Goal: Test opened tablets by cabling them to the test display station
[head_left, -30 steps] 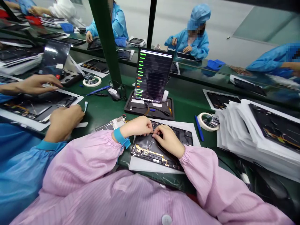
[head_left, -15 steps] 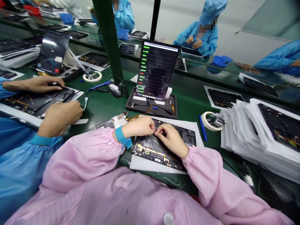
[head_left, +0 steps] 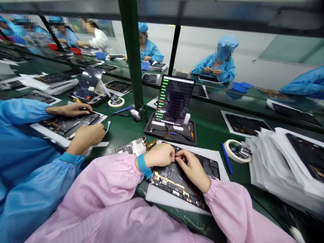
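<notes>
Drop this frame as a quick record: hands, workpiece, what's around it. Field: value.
left_hand: fingers curled over the device; blue band on wrist
right_hand: thumb and index finger pinched, close to left fingertips; anything held is too hidden to tell
workpiece: open black device, lying flat on a white sheet
behind: upright screen at a black tray
left_side: circuit board; co-worker's hands at another device
right_side: blue pen, tape roll, paper stack
</notes>
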`<state>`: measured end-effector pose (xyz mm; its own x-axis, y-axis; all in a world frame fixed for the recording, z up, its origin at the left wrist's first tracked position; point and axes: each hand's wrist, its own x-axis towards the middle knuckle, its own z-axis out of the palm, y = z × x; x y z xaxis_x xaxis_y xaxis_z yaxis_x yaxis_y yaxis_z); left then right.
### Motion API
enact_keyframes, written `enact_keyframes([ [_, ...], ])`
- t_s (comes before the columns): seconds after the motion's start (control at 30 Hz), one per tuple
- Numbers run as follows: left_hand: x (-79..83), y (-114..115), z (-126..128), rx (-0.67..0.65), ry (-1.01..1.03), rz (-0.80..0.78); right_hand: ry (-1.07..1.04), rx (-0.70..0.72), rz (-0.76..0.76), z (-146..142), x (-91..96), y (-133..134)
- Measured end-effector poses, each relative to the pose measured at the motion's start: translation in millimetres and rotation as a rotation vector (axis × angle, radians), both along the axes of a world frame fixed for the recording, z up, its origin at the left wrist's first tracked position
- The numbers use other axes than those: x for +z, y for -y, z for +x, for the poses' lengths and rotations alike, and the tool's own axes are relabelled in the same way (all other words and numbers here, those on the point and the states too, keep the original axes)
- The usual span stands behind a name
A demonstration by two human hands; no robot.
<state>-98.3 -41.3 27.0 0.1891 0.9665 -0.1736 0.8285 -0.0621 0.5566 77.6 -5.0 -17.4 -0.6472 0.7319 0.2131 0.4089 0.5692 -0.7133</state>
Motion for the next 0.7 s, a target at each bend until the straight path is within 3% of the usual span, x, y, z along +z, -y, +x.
enact_keyframes([
  [0.1,11.6,-6.4,-4.6,-0.083,0.024,-0.093,-0.018,0.001,-0.014,1.3,-1.8,-2.6],
  [0.17,22.1,-16.6,-6.4,-0.080,0.073,-0.054,-0.028,0.006,-0.024,1.8,-2.3,-3.3],
  [0.3,29.6,-53.4,-3.6,0.342,0.011,0.496,-0.044,0.014,-0.037,3.0,-3.5,-3.4],
  [0.37,25.3,-74.1,-2.0,0.441,-0.053,0.659,-0.043,0.017,-0.037,4.1,-3.4,-3.4],
  [0.5,19.6,-92.8,1.9,0.416,-0.070,0.595,-0.022,0.012,-0.023,6.2,-2.7,-4.3],
  [0.6,25.4,-76.6,12.8,0.413,-0.145,0.542,0.000,0.011,-0.009,4.9,-4.6,-4.2],
  [0.7,29.0,-48.0,29.4,0.251,-0.182,0.435,0.050,0.011,0.006,3.7,-3.3,-0.7],
])
